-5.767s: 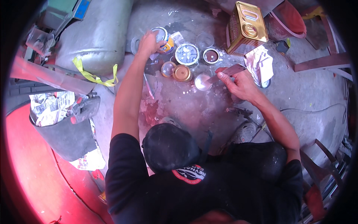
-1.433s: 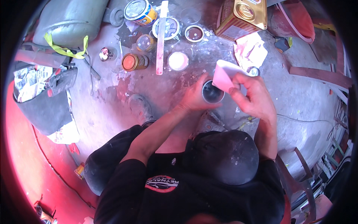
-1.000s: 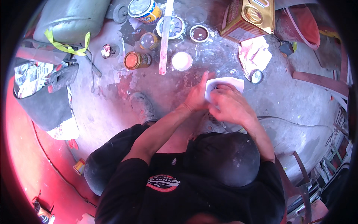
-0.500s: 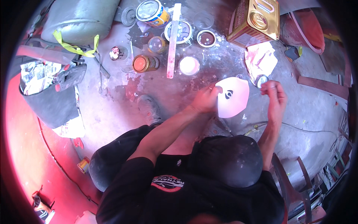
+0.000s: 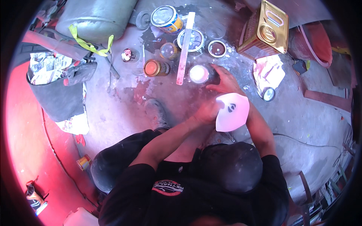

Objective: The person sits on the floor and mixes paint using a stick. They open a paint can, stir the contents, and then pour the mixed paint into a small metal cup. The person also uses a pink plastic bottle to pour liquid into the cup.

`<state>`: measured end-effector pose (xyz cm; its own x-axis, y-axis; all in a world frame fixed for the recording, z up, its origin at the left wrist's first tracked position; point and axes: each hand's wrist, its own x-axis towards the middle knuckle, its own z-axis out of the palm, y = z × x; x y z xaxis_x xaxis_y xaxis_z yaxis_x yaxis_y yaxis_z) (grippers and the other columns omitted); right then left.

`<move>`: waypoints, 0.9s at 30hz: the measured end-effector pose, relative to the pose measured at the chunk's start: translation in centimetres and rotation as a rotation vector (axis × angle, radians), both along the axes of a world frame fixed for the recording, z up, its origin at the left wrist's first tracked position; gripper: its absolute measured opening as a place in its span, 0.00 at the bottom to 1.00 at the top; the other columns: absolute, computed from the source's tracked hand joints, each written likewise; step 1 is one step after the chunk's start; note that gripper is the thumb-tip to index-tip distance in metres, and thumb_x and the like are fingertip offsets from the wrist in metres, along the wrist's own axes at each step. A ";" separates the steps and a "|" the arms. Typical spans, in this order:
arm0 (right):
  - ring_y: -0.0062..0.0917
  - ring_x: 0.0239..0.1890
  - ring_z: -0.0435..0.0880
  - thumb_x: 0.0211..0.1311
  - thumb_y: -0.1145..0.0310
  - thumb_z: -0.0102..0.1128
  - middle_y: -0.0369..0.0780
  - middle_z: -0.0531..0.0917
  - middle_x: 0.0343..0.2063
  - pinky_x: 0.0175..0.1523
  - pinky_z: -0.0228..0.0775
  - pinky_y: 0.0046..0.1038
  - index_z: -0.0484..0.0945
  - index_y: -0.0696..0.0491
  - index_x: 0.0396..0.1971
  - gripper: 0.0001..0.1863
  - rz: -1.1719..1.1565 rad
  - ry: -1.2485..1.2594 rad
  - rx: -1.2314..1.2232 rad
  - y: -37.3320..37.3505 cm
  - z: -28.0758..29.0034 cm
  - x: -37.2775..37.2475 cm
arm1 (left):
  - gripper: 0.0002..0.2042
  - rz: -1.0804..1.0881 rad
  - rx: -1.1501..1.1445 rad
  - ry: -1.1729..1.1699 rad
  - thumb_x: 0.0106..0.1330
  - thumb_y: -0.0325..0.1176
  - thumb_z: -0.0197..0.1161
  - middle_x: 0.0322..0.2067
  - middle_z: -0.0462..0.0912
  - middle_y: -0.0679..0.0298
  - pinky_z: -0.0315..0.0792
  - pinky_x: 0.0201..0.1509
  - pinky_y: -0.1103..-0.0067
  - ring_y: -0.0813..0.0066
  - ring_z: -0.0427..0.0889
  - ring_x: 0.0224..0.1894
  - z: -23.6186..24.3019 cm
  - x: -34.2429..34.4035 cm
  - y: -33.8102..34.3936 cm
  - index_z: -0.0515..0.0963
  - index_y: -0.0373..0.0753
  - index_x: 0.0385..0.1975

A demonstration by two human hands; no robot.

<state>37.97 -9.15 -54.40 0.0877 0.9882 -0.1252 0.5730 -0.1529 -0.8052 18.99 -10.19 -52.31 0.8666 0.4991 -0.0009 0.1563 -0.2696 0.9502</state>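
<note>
Holding a pale paper funnel [image 5: 232, 112] by its edge, my left hand [image 5: 205, 113] is clamped on it above the concrete floor [image 5: 301, 113]. My right hand [image 5: 225, 81] reaches with fingers spread toward a small white cup [image 5: 198, 74] beside a flat stirring stick [image 5: 185, 43].

A paint or repair workshop, seen from above: a stained, paint-splashed concrete floor [image 5: 124, 113] carries open paint tins [image 5: 166, 19] at 12 o'clock, a stirring stick [image 5: 185, 49] beside them, a gold metal canister [image 5: 266, 32] at 1 o'clock, a grey gas cylinder [image 5: 94, 17] at 11 o'clock, and a black bin stuffed with newspaper [image 5: 56, 94] at 9 o'clock.
</note>
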 end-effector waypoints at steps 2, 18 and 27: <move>0.48 0.69 0.70 0.47 0.58 0.82 0.52 0.72 0.67 0.75 0.60 0.42 0.64 0.51 0.73 0.52 0.113 0.052 -0.068 1.6 -0.1 -0.6 | 0.11 0.041 -0.047 0.003 0.66 0.33 0.61 0.51 0.80 0.42 0.77 0.53 0.61 0.42 0.82 0.49 -1.0 -0.2 -0.4 0.72 0.36 0.44; 0.31 0.51 0.87 0.47 0.62 0.84 0.42 0.87 0.50 0.59 0.76 0.32 0.81 0.52 0.57 0.35 -0.156 0.560 0.014 2.4 -2.8 -1.3 | 0.15 0.013 -0.069 0.044 0.64 0.30 0.64 0.54 0.81 0.45 0.77 0.57 0.64 0.50 0.83 0.51 0.9 -0.3 0.0 0.74 0.39 0.50; 0.23 0.51 0.85 0.50 0.69 0.84 0.39 0.87 0.49 0.58 0.77 0.29 0.79 0.58 0.57 0.33 -0.641 0.281 0.147 -7.3 6.2 6.5 | 0.13 0.044 0.203 0.039 0.60 0.30 0.65 0.49 0.81 0.47 0.80 0.49 0.60 0.44 0.85 0.47 -0.6 0.3 -0.1 0.73 0.40 0.44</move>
<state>44.44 -16.45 -48.16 0.6408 0.7615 -0.0980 0.1746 -0.2689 -0.9472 19.27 -10.27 -52.93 0.8453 0.5296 0.0705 0.2074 -0.4468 0.8703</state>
